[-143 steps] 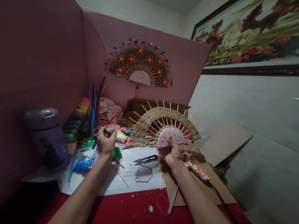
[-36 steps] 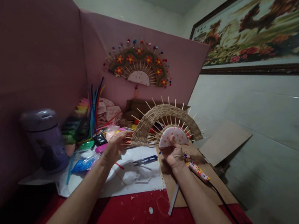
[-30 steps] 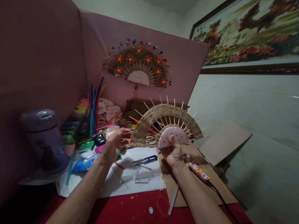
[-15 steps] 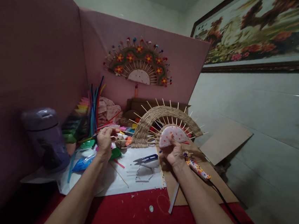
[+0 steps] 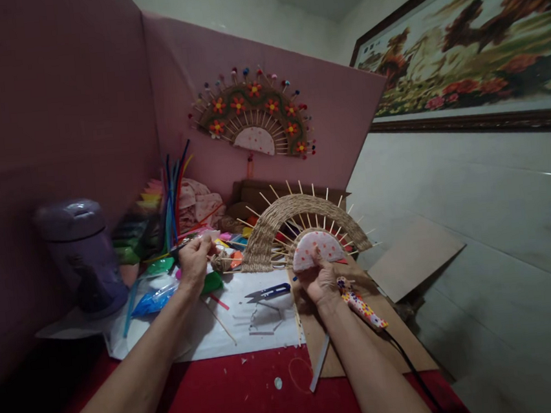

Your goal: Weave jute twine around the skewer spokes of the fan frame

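Note:
My right hand (image 5: 318,281) is closed on the spotted pink base (image 5: 317,248) of a half-round fan (image 5: 301,220) made of sticks with brown twine woven across them, and holds it upright. My left hand (image 5: 193,260) is closed to the left of the fan, pinching the twine. A small ball of twine (image 5: 222,261) hangs or lies between that hand and the fan's left end.
Small scissors (image 5: 268,292) lie on white paper (image 5: 248,323). A spotted glue gun (image 5: 360,303) rests on brown cardboard (image 5: 406,350). A purple jar (image 5: 82,254), coloured pipe cleaners (image 5: 174,190) and packets crowd the left. A finished flowered fan (image 5: 254,117) hangs on the pink board.
My left hand drew back leftward from the fan's left end and closed on the twine; the twine ball now shows beside it. My right hand kept the fan upright.

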Tool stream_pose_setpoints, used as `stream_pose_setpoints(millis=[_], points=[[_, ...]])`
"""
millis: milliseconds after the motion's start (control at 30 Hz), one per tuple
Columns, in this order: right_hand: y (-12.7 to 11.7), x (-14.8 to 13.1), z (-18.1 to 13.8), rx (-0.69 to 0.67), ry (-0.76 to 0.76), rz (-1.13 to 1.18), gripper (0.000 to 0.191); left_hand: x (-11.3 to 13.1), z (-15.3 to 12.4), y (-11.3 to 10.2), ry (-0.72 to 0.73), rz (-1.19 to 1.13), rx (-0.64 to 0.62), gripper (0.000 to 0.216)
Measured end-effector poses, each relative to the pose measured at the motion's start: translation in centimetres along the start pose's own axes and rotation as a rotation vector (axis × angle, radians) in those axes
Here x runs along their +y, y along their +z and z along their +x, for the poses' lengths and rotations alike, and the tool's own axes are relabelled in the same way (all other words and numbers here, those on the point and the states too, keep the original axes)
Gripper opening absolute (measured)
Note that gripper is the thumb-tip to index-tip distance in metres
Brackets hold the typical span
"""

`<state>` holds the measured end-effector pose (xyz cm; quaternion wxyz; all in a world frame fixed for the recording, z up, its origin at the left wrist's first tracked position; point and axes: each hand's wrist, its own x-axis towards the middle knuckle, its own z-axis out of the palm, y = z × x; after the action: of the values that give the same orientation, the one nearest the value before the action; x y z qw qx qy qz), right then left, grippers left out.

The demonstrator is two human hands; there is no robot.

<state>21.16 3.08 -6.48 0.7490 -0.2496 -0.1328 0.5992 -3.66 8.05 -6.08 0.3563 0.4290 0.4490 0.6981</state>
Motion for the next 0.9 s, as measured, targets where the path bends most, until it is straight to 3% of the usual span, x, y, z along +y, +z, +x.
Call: stream_pose_setpoints(millis=[167, 367, 433, 733, 900], points=[[-0.2, 0.0, 0.2, 0.006, 0.008, 0.012, 0.025, 0.1, -0.4, 0.0, -0.097, -0.131, -0.123, 0.017], [-0.3, 0.0, 0.4, -0.006, 0.028, 0.02, 0.026, 1.2, -1.3, 0.3, -0.278, -0.316, -0.474, 0.02], [-0.3, 0.0, 0.4, -0.014, 0.027, -0.01, 0.026, 1.6, -1.5, 0.4, -0.305, -0.315, -0.532, 0.023], [0.1, 0.4, 0.0, 0.002, 0.046, -0.06, 0.021, 1.2, -0.9, 0.1, -0.289, -0.303, -0.459, 0.025], [-0.1, 1.4, 0.4, 0.02, 0.031, -0.154, 0.03, 1.7, 0.0, 0.0, -0.12, -0.106, -0.109, 0.018]])
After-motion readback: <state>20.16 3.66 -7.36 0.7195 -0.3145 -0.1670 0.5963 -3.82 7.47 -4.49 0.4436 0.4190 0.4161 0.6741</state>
